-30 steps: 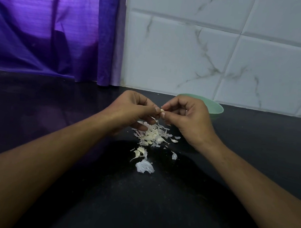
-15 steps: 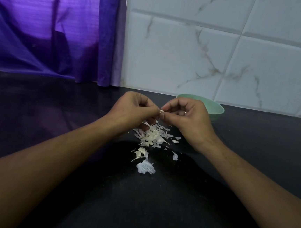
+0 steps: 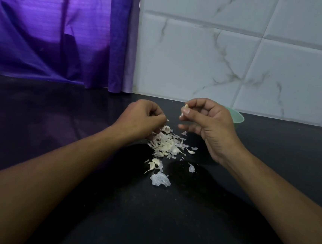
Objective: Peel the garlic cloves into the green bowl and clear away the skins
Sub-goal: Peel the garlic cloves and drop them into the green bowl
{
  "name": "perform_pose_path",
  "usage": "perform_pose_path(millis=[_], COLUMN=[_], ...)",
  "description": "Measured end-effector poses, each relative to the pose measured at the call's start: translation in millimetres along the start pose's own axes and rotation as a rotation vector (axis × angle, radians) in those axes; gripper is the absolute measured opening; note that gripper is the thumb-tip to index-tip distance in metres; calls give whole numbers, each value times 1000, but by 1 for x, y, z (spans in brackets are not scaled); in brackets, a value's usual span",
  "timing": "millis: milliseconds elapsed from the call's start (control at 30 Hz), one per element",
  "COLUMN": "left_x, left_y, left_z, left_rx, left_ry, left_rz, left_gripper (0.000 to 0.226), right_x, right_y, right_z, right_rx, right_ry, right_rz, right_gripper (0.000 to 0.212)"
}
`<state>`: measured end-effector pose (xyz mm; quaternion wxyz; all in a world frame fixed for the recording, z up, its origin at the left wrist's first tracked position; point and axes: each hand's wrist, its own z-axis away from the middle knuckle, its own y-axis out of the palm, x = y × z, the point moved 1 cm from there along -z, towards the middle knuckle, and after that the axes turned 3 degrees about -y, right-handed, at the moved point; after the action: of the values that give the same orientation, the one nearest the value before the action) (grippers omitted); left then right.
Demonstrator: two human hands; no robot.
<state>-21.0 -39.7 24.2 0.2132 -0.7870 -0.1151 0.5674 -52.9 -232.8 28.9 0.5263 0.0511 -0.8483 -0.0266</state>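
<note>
Right hand: our right hand (image 3: 208, 126) is raised above the counter. Its thumb and forefinger pinch a small pale garlic clove (image 3: 185, 108), and the other fingers curl loosely below it and hold nothing.
Garlic clove: it sits at our right fingertips, in the air and in front of the bowl. A thin pale shred hangs down beside the thumbnail. We cannot tell whether the clove is fully bare.
Left hand: our left hand (image 3: 143, 117) hangs lower, apart from the right, with its fingers curled in. The thumb and forefinger pinch a pale scrap of skin (image 3: 167, 121).
Bowl: the round light green bowl (image 3: 239, 119) stands on the counter just behind our right hand, near the wall. The hand hides most of it, and we cannot see inside.
Skins: a heap of papery white garlic skins (image 3: 166, 144) lies on the counter below the gap between our hands. Its far left edge reaches under our left fingers.
Strays: nearer to us lie a small curved pale piece (image 3: 153, 165) and a larger translucent white husk (image 3: 160, 180). A single white flake (image 3: 191, 167) lies to the right of them.
Counter: the glossy black stone countertop (image 3: 147, 227) carries the bowl and all the skins, and both our forearms reach across it.
Backdrop: a purple fabric curtain (image 3: 56, 35) hangs at the back left. White tiles with grey marble veins (image 3: 220, 59) cover the wall at the back right.
</note>
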Motion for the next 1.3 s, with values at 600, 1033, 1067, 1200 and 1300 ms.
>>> perform_pose_path(millis=[600,1033,1067,1200,1300], left_x=[-6,-9,-9,-10,-10], left_y=[0,-4,-4,-4,-4], left_z=[2,3,2,2,2], left_rx=[129,230,232,249,237], left_ry=[81,-104,-118,-174,-196], left_rz=[131,384,402,472,509], left_gripper=[17,24,26,34,16], right_x=[-10,-7,-7,-5,-3], right_y=[-1,1,1,0,0], right_z=[2,2,2,1,1], right_rx=[76,80,83,84,90], right_ry=[62,-2,-6,-18,-21], right_rz=[274,213,217,225,216], right_gripper=[8,13,9,6,17])
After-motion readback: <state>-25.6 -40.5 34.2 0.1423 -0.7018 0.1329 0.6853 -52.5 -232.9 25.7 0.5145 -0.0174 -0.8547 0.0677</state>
